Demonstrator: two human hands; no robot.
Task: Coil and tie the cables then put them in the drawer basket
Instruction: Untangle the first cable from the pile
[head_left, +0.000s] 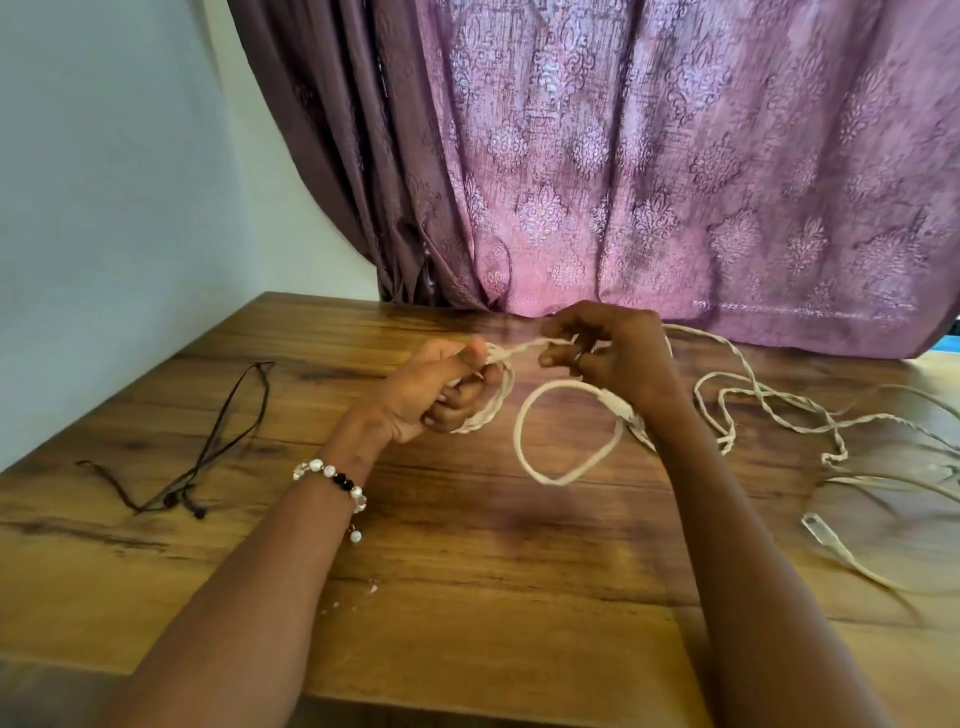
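A purple patterned curtain (675, 171) hangs behind the wooden tabletop (467, 571), where a thin dark cord (218, 447) lies at left. The left hand (436, 389) grips coiled turns of the white twisted cable (524, 347), fingers (457, 408) curled through the loops. The right hand (608, 353) pinches the strand stretched between both hands, the loose remainder trailing rightward across the tabletop.

1. We see a table (467, 597) with a curtain (649, 156) hanging behind its far edge and a wall (104, 182) to its left.
2. On the table's left part lies a thin cord (223, 441).
3. Above the table's middle, our left hand (436, 395) and right hand (608, 353) hold a twisted cable (519, 347) between them.
4. To the right, the loose cable (779, 410) sprawls over the table, its plug end (821, 525) nearest us.
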